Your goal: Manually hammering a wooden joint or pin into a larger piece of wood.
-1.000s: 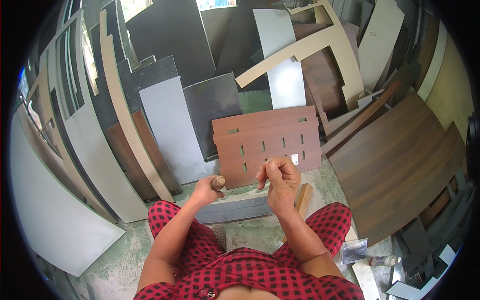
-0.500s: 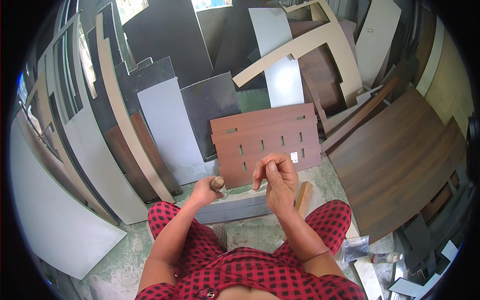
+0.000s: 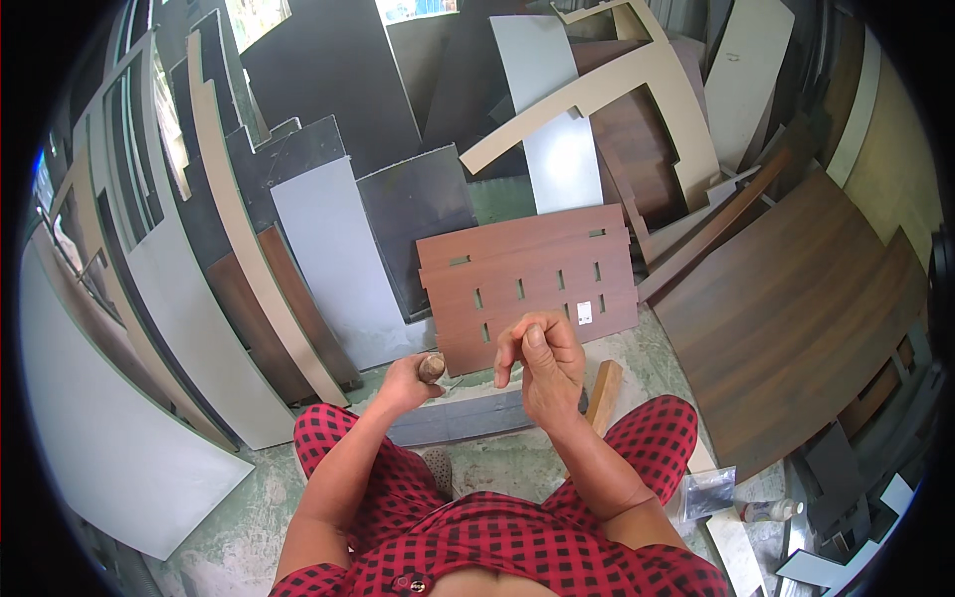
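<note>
My left hand is wrapped round a round, worn wooden handle. The handle's end faces up, and I cannot make out the rest of the tool. To its right, my right hand is raised with thumb and forefinger pressed together and the other fingers curled. Whatever it pinches, if anything, is too small to see. Below both hands a long grey block lies crosswise between my knees. Just beyond them a reddish-brown board with several small slots and a white label leans against other panels.
A short wooden bar lies by my right knee. Large panels lean on the left, including a white panel, and a dark brown board is on the right. A plastic bag and a small bottle sit at lower right.
My right hand has shifted slightly left and down, its fingers still curled. The left hand keeps its grip on the wooden handle in nearly the same place.
</note>
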{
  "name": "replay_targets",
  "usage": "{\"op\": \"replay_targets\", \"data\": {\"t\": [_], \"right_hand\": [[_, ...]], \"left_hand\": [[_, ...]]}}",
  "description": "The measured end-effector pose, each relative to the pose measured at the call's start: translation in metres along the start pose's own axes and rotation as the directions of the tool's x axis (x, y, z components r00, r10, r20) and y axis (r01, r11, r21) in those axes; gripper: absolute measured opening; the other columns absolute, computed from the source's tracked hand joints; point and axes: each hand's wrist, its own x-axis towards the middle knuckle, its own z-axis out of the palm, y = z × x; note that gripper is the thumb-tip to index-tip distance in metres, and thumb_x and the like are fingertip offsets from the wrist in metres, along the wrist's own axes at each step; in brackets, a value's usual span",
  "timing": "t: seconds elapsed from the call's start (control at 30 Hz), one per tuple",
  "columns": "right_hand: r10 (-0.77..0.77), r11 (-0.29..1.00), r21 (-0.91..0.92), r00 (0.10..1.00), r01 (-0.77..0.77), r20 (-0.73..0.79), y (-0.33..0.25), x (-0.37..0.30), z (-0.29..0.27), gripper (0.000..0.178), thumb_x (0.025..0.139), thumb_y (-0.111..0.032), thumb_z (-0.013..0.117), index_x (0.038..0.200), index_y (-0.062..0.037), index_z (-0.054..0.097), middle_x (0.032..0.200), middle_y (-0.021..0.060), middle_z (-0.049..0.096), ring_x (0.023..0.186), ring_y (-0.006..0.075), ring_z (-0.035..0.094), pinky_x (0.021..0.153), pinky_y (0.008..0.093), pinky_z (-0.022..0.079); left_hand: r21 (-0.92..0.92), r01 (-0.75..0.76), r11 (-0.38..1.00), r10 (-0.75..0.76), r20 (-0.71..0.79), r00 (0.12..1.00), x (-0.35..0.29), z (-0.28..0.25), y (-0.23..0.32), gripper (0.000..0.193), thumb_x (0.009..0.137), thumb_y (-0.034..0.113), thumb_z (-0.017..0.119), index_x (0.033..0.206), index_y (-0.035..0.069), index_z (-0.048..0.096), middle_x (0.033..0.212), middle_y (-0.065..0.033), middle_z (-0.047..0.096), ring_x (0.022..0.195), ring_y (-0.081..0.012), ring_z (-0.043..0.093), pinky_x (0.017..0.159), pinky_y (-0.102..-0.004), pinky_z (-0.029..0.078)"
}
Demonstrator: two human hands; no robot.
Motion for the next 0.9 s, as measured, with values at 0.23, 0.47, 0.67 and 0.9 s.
{"op": "replay_targets", "data": {"t": [0.23,0.47,0.67,0.9], "right_hand": [[-0.034,0.998,-0.059,0.999,0.035,0.015,0.000,-0.001,0.001,0.017,0.098,-0.020,0.049,0.098,-0.0029,0.049,0.077,0.0098,0.055,0.058,0.0142,0.053,0.050,0.0257,0.046],[0.006,1.000,-0.001,1.000,-0.006,0.016,0.000,0.000,0.003,0.015,0.096,-0.016,0.052,0.100,-0.0016,0.051,0.078,0.0103,0.056,0.058,0.0136,0.054,0.051,0.0246,0.046],[0.005,0.999,0.048,0.999,-0.008,0.051,0.003,0.002,0.000,0.014,0.095,-0.013,0.054,0.103,-0.0022,0.051,0.079,0.0107,0.057,0.059,0.0142,0.054,0.051,0.0249,0.047],[0.019,0.994,0.109,0.998,-0.026,0.058,0.009,0.002,0.001,0.015,0.093,-0.009,0.056,0.105,-0.0032,0.050,0.079,0.0108,0.057,0.062,0.0144,0.056,0.053,0.0261,0.049]], "left_hand": [[-0.034,0.007,0.999,-0.007,0.001,1.000,-0.002,0.000,0.000,0.055,0.059,0.016,0.081,0.111,0.009,0.064,0.101,-0.0138,0.067,0.096,-0.0304,0.063,0.085,-0.0375,0.049],[-0.026,-0.011,1.000,0.011,-0.015,1.000,0.000,0.003,-0.004,0.052,0.059,0.016,0.081,0.108,0.008,0.065,0.099,-0.0140,0.067,0.095,-0.0310,0.063,0.084,-0.0382,0.049],[0.000,-0.012,1.000,0.012,-0.008,1.000,-0.001,0.000,-0.002,0.048,0.059,0.017,0.081,0.103,0.008,0.065,0.097,-0.0148,0.067,0.094,-0.0328,0.063,0.083,-0.0389,0.048],[0.012,0.009,1.000,-0.009,-0.022,1.000,-0.003,0.000,-0.009,0.049,0.058,0.017,0.082,0.103,0.008,0.064,0.096,-0.0143,0.067,0.094,-0.0328,0.063,0.082,-0.0392,0.048]]}}
